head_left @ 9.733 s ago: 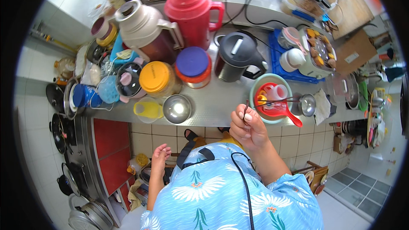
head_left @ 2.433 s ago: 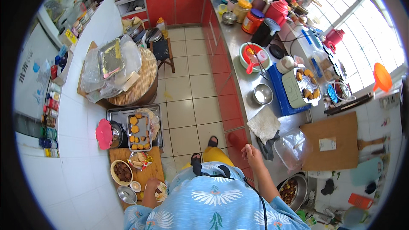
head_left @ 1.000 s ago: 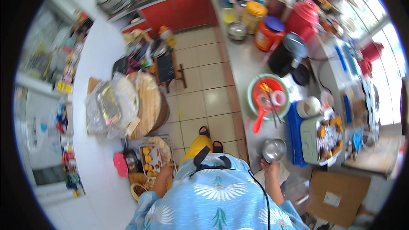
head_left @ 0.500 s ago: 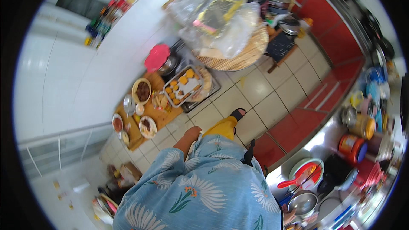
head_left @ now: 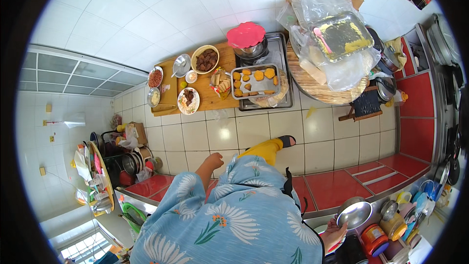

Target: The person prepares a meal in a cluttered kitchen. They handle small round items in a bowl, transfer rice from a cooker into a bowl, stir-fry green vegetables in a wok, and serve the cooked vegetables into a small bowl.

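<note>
My right hand (head_left: 334,231) grips the rim of an empty steel bowl (head_left: 350,211) beside the cluttered counter at lower right. My left hand (head_left: 213,162) hangs at my side over the tiled floor, fingers curled, nothing visible in it. Ahead, a wooden board (head_left: 226,60) carries a bowl of dark brown pieces (head_left: 205,60), a plate of food (head_left: 188,101), a steel bowl with a spoon (head_left: 180,64) and smaller dishes. Next to it a rectangular tray of golden pieces (head_left: 253,79) rests on a larger metal tray (head_left: 287,103), near a pot under a pink scalloped lid (head_left: 245,34).
A round wooden top (head_left: 320,95) piled with plastic bags and a smeared tray stands at right, beside a small stool (head_left: 366,105). Red cabinets (head_left: 414,132) line the right and near sides. A crowded rack (head_left: 101,181) is at left. Tiled floor (head_left: 254,127) lies between.
My right hand took hold of the steel bowl on the counter and now carries it. My view has swung round from along the counter to face the board and trays by the wall.
</note>
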The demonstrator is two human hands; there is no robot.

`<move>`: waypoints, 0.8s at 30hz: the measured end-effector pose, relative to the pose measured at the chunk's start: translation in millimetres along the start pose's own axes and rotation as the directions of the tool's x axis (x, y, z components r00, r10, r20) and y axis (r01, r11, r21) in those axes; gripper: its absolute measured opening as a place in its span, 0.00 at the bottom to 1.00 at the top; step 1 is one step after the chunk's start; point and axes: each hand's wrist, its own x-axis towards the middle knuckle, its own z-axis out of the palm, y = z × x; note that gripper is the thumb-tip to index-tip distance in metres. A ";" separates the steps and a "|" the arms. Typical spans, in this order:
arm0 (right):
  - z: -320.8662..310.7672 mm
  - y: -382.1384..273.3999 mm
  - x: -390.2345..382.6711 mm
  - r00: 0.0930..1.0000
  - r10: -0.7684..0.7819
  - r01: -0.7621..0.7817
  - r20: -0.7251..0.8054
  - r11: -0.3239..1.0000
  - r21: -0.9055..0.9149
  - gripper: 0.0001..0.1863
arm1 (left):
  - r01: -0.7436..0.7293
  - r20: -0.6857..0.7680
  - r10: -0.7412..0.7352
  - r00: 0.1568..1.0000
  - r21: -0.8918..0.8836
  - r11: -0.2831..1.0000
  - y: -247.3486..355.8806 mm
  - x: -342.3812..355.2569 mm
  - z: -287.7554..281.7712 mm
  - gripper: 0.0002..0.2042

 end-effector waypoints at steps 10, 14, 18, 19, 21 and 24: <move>-13.1 31.6 -17.5 0.995 0.097 -0.097 0.020 0.995 -0.021 0.17 | -0.206 0.012 0.210 0.978 -0.154 0.966 15.0 21.2 16.0 0.18; -26.3 43.6 -7.1 0.994 0.094 -0.092 0.047 0.995 -0.048 0.22 | -0.210 -0.015 0.218 0.976 -0.334 0.919 32.3 36.3 22.5 0.19; -9.9 38.7 -14.9 0.998 0.058 -0.057 0.030 0.998 -0.039 0.18 | -0.263 -0.033 0.266 0.963 -0.311 0.913 37.5 30.7 11.5 0.16; -4.8 36.1 -17.8 0.999 0.050 -0.050 0.020 0.998 -0.035 0.16 | -0.268 -0.056 0.263 0.963 -0.264 0.926 33.0 28.2 9.9 0.16; -0.3 33.8 -19.3 0.998 0.039 -0.037 0.045 0.998 -0.044 0.16 | -0.223 -0.063 0.214 0.975 -0.235 0.946 19.3 24.5 8.9 0.15; 3.2 34.4 -19.8 0.998 0.023 -0.019 0.059 0.997 -0.069 0.17 | -0.103 -0.032 0.098 0.995 -0.254 0.962 -4.8 17.3 10.4 0.16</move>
